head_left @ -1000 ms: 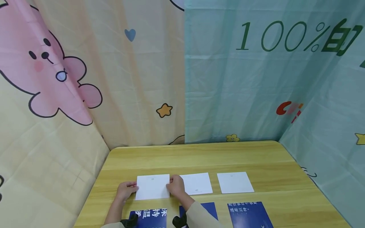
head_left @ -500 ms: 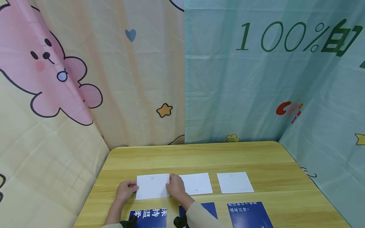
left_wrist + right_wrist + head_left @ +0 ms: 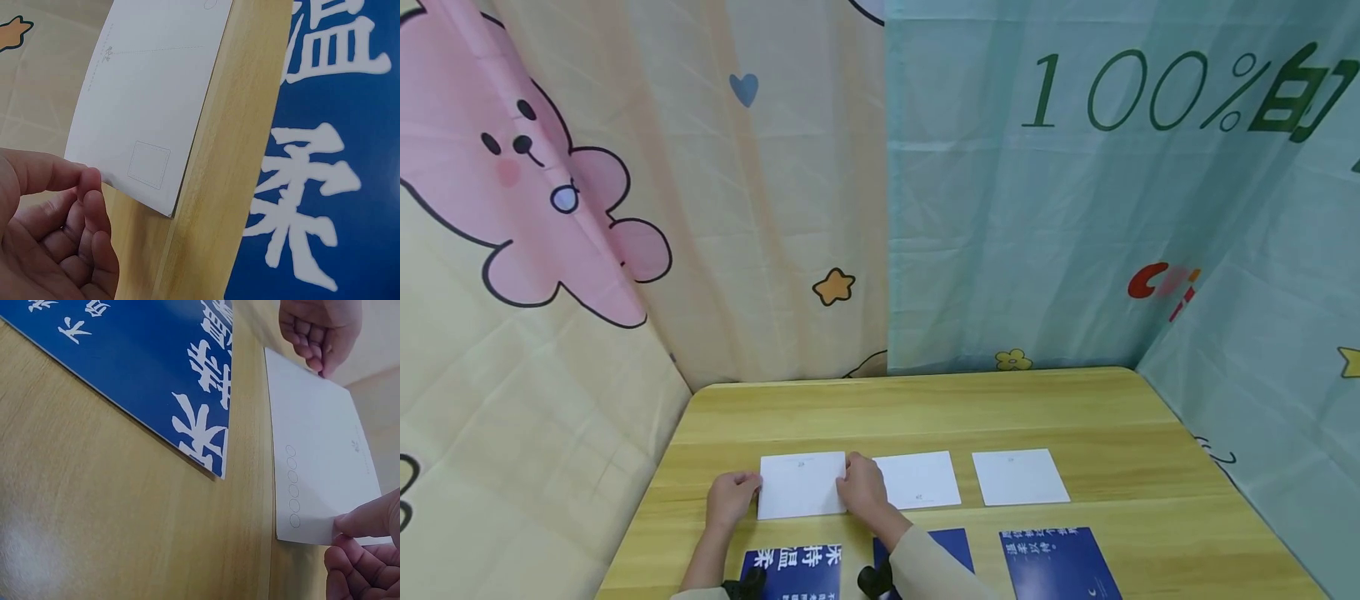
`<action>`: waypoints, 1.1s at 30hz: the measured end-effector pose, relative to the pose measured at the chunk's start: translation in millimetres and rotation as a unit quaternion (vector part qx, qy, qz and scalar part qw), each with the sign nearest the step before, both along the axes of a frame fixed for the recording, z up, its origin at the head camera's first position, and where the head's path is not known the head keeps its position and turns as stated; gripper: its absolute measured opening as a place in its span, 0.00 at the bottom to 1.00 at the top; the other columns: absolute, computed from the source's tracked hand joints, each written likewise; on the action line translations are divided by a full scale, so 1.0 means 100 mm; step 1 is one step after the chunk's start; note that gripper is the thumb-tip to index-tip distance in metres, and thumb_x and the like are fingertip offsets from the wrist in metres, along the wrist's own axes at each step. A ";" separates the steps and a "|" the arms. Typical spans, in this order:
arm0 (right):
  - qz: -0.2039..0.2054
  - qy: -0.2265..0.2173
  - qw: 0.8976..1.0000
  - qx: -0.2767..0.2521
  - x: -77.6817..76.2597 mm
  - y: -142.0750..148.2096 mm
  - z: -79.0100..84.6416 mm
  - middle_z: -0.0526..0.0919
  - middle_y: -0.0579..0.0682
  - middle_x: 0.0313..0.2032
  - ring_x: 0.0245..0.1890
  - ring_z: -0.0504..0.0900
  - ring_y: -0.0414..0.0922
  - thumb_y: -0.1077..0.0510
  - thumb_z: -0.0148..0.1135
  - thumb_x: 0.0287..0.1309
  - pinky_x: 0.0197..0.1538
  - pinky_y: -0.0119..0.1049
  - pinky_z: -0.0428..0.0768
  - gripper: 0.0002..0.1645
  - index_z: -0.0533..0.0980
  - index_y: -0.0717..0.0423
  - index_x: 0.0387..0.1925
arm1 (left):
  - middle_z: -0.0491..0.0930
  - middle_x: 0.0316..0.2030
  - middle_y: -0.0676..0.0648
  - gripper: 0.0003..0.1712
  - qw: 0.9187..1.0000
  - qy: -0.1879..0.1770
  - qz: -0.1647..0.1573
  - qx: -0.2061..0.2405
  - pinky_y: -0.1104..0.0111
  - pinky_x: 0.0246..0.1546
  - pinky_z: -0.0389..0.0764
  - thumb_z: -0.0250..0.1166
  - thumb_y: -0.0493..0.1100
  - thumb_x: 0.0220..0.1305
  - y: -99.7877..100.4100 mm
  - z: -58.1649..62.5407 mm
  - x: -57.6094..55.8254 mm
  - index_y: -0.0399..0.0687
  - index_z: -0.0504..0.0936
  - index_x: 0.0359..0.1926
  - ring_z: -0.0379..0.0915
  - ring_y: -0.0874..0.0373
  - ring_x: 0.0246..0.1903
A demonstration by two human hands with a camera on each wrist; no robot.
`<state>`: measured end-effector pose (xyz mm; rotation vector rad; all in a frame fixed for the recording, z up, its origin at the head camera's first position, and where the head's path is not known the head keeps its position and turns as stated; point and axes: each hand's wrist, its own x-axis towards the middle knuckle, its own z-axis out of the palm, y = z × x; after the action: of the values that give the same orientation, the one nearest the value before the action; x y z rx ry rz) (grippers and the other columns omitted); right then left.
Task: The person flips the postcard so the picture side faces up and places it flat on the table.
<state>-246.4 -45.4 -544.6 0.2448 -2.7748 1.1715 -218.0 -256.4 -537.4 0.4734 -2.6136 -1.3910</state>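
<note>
A white postcard (image 3: pixel 801 485), with a stamp box and a row of small circles printed on it, is held between both hands. My left hand (image 3: pixel 730 500) pinches its left edge between thumb and fingers. At the right edge, my right hand (image 3: pixel 863 490) grips it, the thumb lying on the printed face in the right wrist view. The postcard looks slightly raised from the wooden table (image 3: pixel 925 421). Just right of it lies a second white card (image 3: pixel 919 479), partly behind the right hand. Farther right is a third white card (image 3: pixel 1021 477).
Blue cards with white lettering lie along the near side: one (image 3: pixel 801 571) below the held postcard, one (image 3: pixel 951 546) partly under the right forearm, one (image 3: pixel 1060 562) at the right. Printed curtains (image 3: pixel 985 208) hang behind the table.
The held postcard has shifted slightly away from me, with both hands still at its edges. The left fingers have changed position a little. The other cards stay where they were.
</note>
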 end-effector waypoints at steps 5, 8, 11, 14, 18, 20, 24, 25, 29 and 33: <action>0.005 0.008 1.000 -0.009 0.02 0.01 0.03 0.68 0.43 0.15 0.17 0.66 0.39 0.70 0.62 0.42 0.19 0.30 0.66 0.08 0.71 0.60 0.21 | 0.80 0.24 0.43 0.14 0.999 -0.005 0.004 0.039 0.68 0.24 0.70 0.57 0.38 0.60 -0.02 -0.02 0.00 0.26 0.81 0.33 0.73 0.55 0.26; 0.010 0.002 1.000 -0.010 0.02 0.03 0.05 0.68 0.43 0.15 0.17 0.66 0.38 0.70 0.62 0.43 0.20 0.30 0.66 0.06 0.72 0.61 0.22 | 0.80 0.24 0.44 0.14 0.999 -0.002 0.001 0.047 0.68 0.25 0.71 0.57 0.37 0.60 -0.02 -0.03 -0.01 0.25 0.80 0.34 0.74 0.55 0.27; 0.014 -0.010 1.000 -0.018 0.00 0.04 0.06 0.68 0.43 0.16 0.17 0.66 0.38 0.69 0.62 0.44 0.20 0.29 0.66 0.05 0.73 0.61 0.24 | 0.80 0.25 0.43 0.15 0.999 0.001 -0.001 0.051 0.69 0.26 0.72 0.56 0.37 0.60 -0.03 -0.02 -0.02 0.24 0.80 0.35 0.75 0.55 0.27; 0.016 -0.012 0.999 -0.028 -0.02 0.05 0.07 0.69 0.43 0.16 0.18 0.67 0.38 0.69 0.62 0.45 0.21 0.29 0.67 0.05 0.73 0.62 0.25 | 0.81 0.25 0.42 0.16 0.998 0.003 -0.003 0.055 0.69 0.27 0.72 0.56 0.37 0.60 -0.03 -0.01 -0.03 0.23 0.79 0.37 0.77 0.54 0.28; 0.016 -0.008 0.999 -0.038 -0.04 0.05 0.07 0.69 0.43 0.17 0.19 0.68 0.38 0.69 0.61 0.45 0.22 0.29 0.68 0.04 0.74 0.62 0.26 | 0.81 0.26 0.42 0.16 0.998 0.006 -0.005 0.062 0.70 0.27 0.73 0.55 0.37 0.61 -0.03 0.00 -0.04 0.23 0.79 0.38 0.77 0.53 0.28; 0.015 -0.007 0.999 -0.041 -0.04 0.05 0.07 0.70 0.43 0.18 0.19 0.68 0.38 0.69 0.61 0.45 0.22 0.30 0.69 0.04 0.75 0.63 0.27 | 0.81 0.26 0.43 0.15 0.998 0.008 -0.005 0.067 0.70 0.27 0.73 0.55 0.36 0.61 -0.02 0.00 -0.04 0.23 0.78 0.38 0.76 0.54 0.28; 0.013 -0.009 0.999 -0.047 -0.04 0.06 0.08 0.71 0.44 0.20 0.21 0.69 0.38 0.68 0.62 0.46 0.24 0.30 0.70 0.06 0.76 0.64 0.30 | 0.81 0.26 0.43 0.15 0.997 0.018 -0.001 0.077 0.71 0.26 0.73 0.56 0.36 0.61 -0.01 -0.01 -0.04 0.22 0.78 0.38 0.75 0.56 0.28; 0.013 -0.011 0.999 -0.050 -0.03 0.06 0.09 0.72 0.43 0.20 0.21 0.69 0.38 0.68 0.61 0.46 0.25 0.30 0.70 0.06 0.76 0.64 0.31 | 0.81 0.26 0.43 0.15 0.997 0.021 0.000 0.081 0.71 0.26 0.73 0.56 0.35 0.61 -0.01 -0.01 -0.04 0.22 0.78 0.39 0.75 0.57 0.28; 0.014 -0.010 0.998 -0.060 -0.02 0.06 0.10 0.71 0.43 0.20 0.21 0.68 0.38 0.67 0.61 0.48 0.25 0.30 0.70 0.07 0.76 0.65 0.33 | 0.81 0.26 0.42 0.15 0.995 0.029 0.006 0.096 0.70 0.27 0.74 0.56 0.35 0.61 0.00 -0.02 -0.03 0.21 0.77 0.40 0.75 0.57 0.28; 0.022 -0.004 0.997 -0.072 -0.02 0.07 0.10 0.69 0.42 0.19 0.20 0.67 0.38 0.65 0.61 0.50 0.25 0.30 0.69 0.08 0.77 0.65 0.34 | 0.81 0.27 0.42 0.15 0.993 0.038 0.015 0.108 0.69 0.29 0.76 0.55 0.35 0.62 0.00 -0.03 -0.02 0.21 0.77 0.41 0.76 0.54 0.29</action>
<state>-248.8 -38.7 -534.5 0.2886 -2.6891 1.3795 -220.3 -256.2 -540.1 0.4731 -2.3990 -1.6559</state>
